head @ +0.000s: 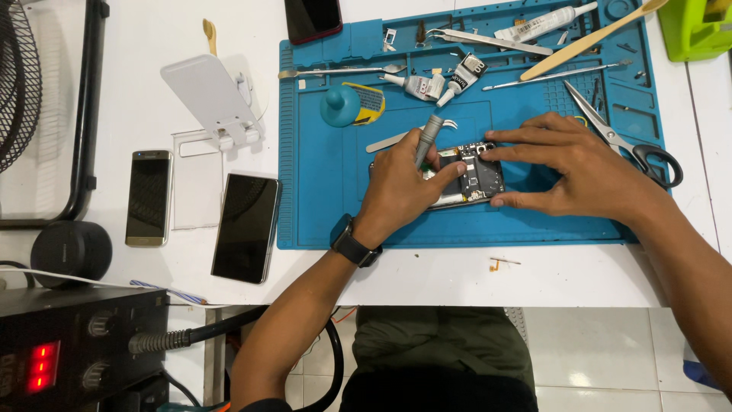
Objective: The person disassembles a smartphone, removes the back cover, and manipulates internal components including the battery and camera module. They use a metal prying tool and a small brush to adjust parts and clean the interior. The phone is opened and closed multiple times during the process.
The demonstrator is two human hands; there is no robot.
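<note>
An opened phone point(479, 172) with its circuit boards bare lies on a blue work mat point(328, 191). My left hand point(400, 187) grips a grey screwdriver point(428, 137) upright over the phone's left part; a dark watch sits on that wrist. My right hand point(576, 164) steadies the phone, forefinger on its top edge, thumb along its lower edge. Most of the phone's left half is hidden under my left hand.
Tweezers point(488, 40), glue tubes point(427, 85), a teal bottle point(349, 104), a wooden stick point(587, 40) and scissors point(625, 145) lie on the mat. Left of the mat are two phones point(246, 226), point(149, 197), a white stand point(213, 99) and a round black speaker point(72, 250). A heat station point(76, 351) sits below.
</note>
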